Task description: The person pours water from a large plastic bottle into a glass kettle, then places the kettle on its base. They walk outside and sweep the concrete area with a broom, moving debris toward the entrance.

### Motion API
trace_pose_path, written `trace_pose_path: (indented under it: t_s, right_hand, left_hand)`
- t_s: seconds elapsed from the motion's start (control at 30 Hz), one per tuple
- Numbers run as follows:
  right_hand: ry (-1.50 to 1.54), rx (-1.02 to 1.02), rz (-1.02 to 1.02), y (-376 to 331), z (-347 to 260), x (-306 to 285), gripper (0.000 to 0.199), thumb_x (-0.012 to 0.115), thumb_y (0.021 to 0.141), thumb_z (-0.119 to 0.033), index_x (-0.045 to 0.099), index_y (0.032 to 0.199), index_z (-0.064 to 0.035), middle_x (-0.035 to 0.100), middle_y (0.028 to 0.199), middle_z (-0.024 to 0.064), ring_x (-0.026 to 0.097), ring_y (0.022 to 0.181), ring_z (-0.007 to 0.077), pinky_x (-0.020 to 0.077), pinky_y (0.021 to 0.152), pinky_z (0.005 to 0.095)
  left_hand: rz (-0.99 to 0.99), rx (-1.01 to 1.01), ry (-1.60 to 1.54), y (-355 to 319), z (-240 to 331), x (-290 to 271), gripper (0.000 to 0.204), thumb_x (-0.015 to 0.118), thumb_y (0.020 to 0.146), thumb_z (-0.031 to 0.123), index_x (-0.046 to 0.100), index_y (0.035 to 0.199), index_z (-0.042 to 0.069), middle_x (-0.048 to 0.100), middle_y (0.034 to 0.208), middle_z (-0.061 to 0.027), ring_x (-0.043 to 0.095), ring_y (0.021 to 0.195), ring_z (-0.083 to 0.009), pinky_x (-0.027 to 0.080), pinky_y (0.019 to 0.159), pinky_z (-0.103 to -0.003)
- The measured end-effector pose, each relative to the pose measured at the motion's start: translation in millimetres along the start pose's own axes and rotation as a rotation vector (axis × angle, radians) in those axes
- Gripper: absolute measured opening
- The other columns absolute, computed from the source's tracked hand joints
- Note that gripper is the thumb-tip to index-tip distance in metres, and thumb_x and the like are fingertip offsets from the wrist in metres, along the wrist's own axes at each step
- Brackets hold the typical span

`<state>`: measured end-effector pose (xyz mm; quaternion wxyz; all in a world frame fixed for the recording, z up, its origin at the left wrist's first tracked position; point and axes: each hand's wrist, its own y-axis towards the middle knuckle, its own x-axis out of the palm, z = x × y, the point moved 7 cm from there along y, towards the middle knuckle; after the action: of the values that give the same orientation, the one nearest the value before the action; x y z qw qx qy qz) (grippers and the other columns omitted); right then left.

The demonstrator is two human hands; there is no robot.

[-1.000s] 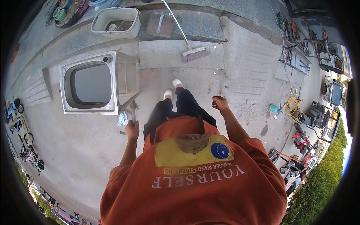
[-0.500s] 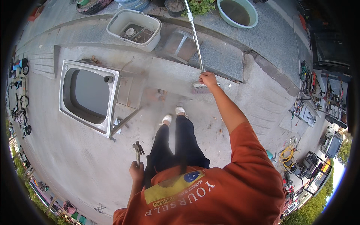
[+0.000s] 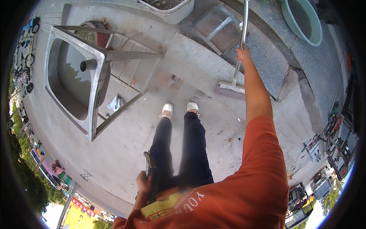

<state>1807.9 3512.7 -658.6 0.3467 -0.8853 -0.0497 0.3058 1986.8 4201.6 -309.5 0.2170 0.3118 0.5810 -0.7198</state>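
My right hand [image 3: 243, 54] is stretched out ahead and closed around the metal pole of a long-handled broom [image 3: 245, 28]. The broom's white head, with bristles below it, rests on or just above the concrete beside a stone slab. Low beside my left thigh, my left hand [image 3: 144, 182] is closed on the handle of a claw hammer [image 3: 148, 159], its metal head pointing up. Ahead on the left, a steel sink [image 3: 70, 82] sits on a metal frame stand [image 3: 124, 82] with a drain hole in its basin.
A grey-white tub [image 3: 173, 15] and a glass-like panel [image 3: 213, 28] stand by the stone step ahead. Further right is a green basin [image 3: 301, 21] of murky water. A pale rag [image 3: 114, 103] lies under the sink stand. Tools and machines [image 3: 337, 152] are at the far right.
My view has turned and shifted, so the sink and step appear nearer. The broom remains in my right hand, and the hammer in my left now overlaps my leg.
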Motion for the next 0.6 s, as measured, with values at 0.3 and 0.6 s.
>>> trace_pose_path:
  t_s: [0.3,0.6]
  right_hand:
    - [0.298,-0.080,-0.143,34.4,0.2,17.6,0.031,0.059,0.076,0.002,0.046,0.104,-0.0010,0.053,0.094,0.0126,0.060,0.077,0.0261,0.0574,0.065,0.0356]
    - [0.194,0.126,-0.059,-79.0,18.4,-96.2,0.043,0.069,0.078,-0.030,0.052,0.106,-0.0008,0.059,0.094,0.0141,0.066,0.065,0.0302,0.0578,0.054,0.0356]
  left_hand:
    - [0.017,-0.140,-0.073,-7.7,-6.7,4.7,0.031,0.063,0.082,0.022,0.047,0.070,-0.001,0.048,0.059,-0.0196,0.046,0.053,-0.0340,0.037,0.052,-0.042]
    - [0.048,-0.035,-0.165,-22.7,35.0,-35.0,0.031,0.067,0.081,0.020,0.047,0.068,0.000,0.046,0.055,-0.0123,0.040,0.051,-0.0182,0.036,0.049,-0.036]
